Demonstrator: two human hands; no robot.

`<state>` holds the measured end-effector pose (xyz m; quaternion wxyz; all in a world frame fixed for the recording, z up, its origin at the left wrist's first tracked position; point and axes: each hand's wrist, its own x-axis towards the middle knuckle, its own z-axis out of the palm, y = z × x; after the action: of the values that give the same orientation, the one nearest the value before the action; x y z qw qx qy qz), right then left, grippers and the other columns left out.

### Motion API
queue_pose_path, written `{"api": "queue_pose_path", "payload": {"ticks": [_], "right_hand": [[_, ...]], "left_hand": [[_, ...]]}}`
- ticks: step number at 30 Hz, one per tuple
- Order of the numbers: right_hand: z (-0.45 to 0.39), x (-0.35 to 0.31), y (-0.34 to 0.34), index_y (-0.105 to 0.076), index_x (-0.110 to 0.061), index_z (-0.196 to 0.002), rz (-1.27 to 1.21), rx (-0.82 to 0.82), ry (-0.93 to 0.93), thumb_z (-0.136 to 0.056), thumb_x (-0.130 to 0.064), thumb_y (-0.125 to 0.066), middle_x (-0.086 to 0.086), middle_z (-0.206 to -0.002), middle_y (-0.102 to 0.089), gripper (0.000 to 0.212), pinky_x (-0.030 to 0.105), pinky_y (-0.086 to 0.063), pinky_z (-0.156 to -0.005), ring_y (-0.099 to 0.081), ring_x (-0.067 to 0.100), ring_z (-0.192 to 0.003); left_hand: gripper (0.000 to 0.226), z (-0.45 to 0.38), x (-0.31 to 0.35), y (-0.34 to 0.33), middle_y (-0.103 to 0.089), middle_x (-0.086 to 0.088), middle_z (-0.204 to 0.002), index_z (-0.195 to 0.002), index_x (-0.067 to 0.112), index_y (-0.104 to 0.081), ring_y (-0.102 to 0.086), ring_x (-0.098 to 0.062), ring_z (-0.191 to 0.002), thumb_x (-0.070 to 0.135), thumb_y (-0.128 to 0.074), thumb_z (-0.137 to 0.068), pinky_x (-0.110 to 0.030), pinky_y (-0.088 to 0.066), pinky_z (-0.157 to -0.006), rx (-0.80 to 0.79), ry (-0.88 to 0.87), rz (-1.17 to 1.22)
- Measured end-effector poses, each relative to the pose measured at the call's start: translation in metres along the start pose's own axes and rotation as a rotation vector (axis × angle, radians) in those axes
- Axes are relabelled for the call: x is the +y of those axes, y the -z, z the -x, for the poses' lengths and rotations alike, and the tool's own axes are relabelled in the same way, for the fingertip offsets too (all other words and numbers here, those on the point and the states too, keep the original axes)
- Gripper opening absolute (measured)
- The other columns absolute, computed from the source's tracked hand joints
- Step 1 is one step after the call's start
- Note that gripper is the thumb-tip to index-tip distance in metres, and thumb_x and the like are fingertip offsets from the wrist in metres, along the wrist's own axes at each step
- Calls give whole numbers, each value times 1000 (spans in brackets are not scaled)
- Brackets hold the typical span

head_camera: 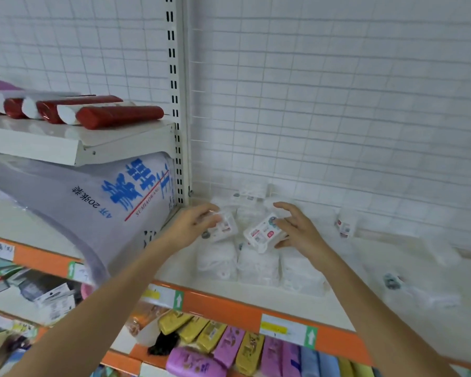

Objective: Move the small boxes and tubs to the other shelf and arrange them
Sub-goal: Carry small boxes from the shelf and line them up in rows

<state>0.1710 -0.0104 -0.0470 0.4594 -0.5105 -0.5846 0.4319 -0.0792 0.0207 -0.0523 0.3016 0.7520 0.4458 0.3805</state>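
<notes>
1. Head view, progress: both arms reach forward onto a pale shelf [256,291] backed by white wire grid. Several small white boxes already sit in a group on it, so the moving looks well under way. Two more are in hand, and a few loose packs lie to the right of the hands, so arranging seems unfinished.

2. The left hand [193,227] has its fingers curled round a small box [225,227], held just above the group.

3. The right hand [297,229] grips a second small box [263,232], tilted, with fingers spread over its far edge and thumb beneath. The two held boxes are close together, between the hands.

4. Looks: the boxes are white or clear with small red and blue labels; details are blurred.

5. The grouped boxes [256,265] lie directly below and just beyond the hands. A single upright box [346,224] stands apart, right of the right hand.

6. Left of the left hand leans a large pale bag [93,202] with blue lettering.
</notes>
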Motion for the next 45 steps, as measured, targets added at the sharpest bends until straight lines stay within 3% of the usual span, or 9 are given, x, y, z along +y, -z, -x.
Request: {"api": "queue_pose_path", "payload": {"ticks": [4,9,14,18,22,28,33,38,45], "right_hand": [[3,4,0,-59,-39,-111,11,-55,-47,-94,-14,-51,15,-109,-59,31,36,-57,-69,-64,23,-98],[5,12,0,-50,-25,-126,87,-103,-131,-86,-5,-59,15,-122,-52,46,40,-57,-78,-63,24,-96],[0,7,-1,-28,-18,-144,304,-207,-129,-73,-3,-73,7,-132,-39,85,27,-56,-75,-57,19,-104],[-1,-1,-4,-25,-20,-144,516,-220,-88,-71,-18,-78,-2,-137,-27,90,9,-46,-69,-39,7,-111],[-4,-2,-3,-28,-23,-142,664,-217,-54,-70,-32,-78,-1,-136,-35,88,22,-35,-96,-38,14,-123],[-13,1,-3,-37,-36,-138,630,-389,-126,-76,-34,-73,-8,-144,-35,72,21,-31,-101,-34,11,-130],[-16,9,-29,-37,-30,-136,812,-275,-102,-66,-69,-64,-2,-141,-34,84,35,-35,-106,-35,17,-129],[-17,4,-31,-35,-35,-134,981,-356,-37,-77,-50,-65,2,-133,-29,66,37,-30,-105,-27,22,-125],[-13,0,-18,-48,-38,-119,673,-530,8,-78,-15,-68,-12,-133,-38,51,27,-32,-106,-35,5,-124]], "left_hand": [[16,-7,4,1,-58,12,-78,-97,19,-60,-53,3,-69,23,-44,-97,-4,-40,-60,-44,99,15],[26,-6,-7,-5,-54,6,-110,-114,14,-58,-49,-9,-103,17,-38,-99,1,-36,-69,-184,195,-37],[19,1,-11,-5,-51,0,-112,-111,20,-52,-52,-8,-95,12,-46,-95,-3,-41,-65,-138,193,39],[51,8,-14,-1,-43,-3,-129,-129,16,-43,-49,-3,-106,7,-65,-84,-7,-42,-79,-239,168,-15],[67,10,-18,-4,-36,-2,-138,-136,15,-38,-39,-14,-124,15,-72,-78,-16,-31,-95,-245,155,-186],[67,8,-20,-4,-37,-2,-139,-137,17,-38,-39,-13,-124,18,-72,-79,-17,-31,-96,-246,135,-204],[65,8,-20,-6,-39,-2,-134,-135,17,-39,-42,-13,-119,18,-71,-79,-17,-34,-93,-230,120,-197],[65,10,-23,-1,-38,-1,-128,-135,17,-40,-45,-15,-114,19,-72,-78,-16,-38,-91,-230,129,-202],[66,13,-26,1,-38,0,-126,-136,18,-38,-44,-14,-111,19,-71,-79,-12,-37,-85,-226,148,-208]]}}
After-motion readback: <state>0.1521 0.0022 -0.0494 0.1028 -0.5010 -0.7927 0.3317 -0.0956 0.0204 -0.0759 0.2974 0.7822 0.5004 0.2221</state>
